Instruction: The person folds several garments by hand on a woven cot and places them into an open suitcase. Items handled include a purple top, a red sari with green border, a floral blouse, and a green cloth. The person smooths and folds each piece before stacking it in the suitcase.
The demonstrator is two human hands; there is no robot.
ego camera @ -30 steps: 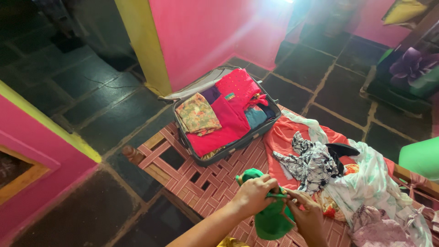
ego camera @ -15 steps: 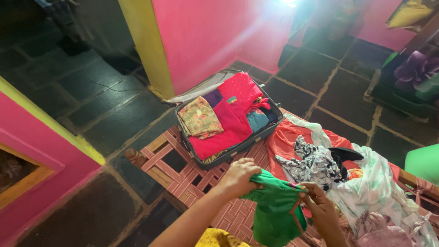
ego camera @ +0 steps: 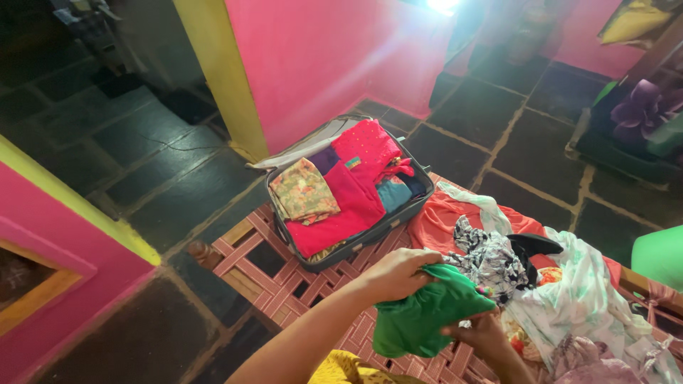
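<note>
**Green garment held in both hands over the woven cot**

At the far left, a pink wall with a yellow edge (ego camera: 78,206) is seen, and beyond it a dark stone floor (ego camera: 163,163). A woven cot (ego camera: 284,284) with pink straps is set across the lower middle of the view. On its far left corner an open suitcase (ego camera: 348,245) is laid, with its lid leaned back toward a pink wall (ego camera: 320,64). Inside it, a folded floral cloth (ego camera: 304,190) is placed along the left side, red clothes (ego camera: 356,192) are spread through the middle, and a blue piece (ego camera: 393,193) is tucked at the right side.

Nearer the front edge of the cot, a green garment (ego camera: 420,316) is held above the straps. Its top is gripped by the left hand (ego camera: 395,274), whose fingers are closed over the bunched cloth. Its lower right edge is pinched by the right hand (ego camera: 484,333), also closed on the fabric.

To the right of the garment, a pile of loose clothes is heaped on the cot: a black-and-white patterned piece (ego camera: 487,259), an orange cloth (ego camera: 455,220) beneath it, and a pale printed cloth (ego camera: 583,299) trailing toward the right edge. At the far right, a light green rounded object (ego camera: 658,256) is partly seen.
</note>
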